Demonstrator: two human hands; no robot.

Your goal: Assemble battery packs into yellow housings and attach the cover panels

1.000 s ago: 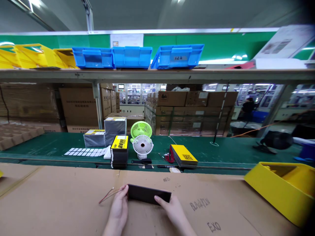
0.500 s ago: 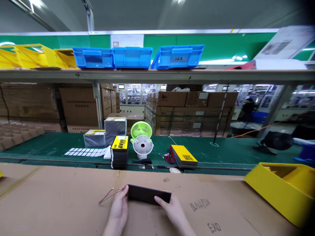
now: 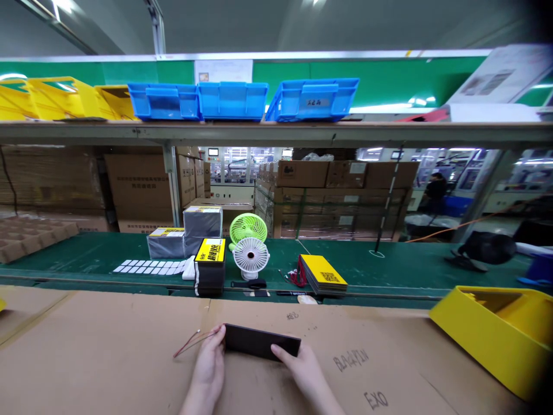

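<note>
L hand & R hand, angled inward, clamped on flat black rectangular panel's opp. ends; long axis approx. crosswise.

The person's left hand and right hand hold a flat black panel by opposite ends over a cardboard sheet, with thin wires extending beside the left hand. On the green table beyond, a white fan stands in front of a green fan.
</note>
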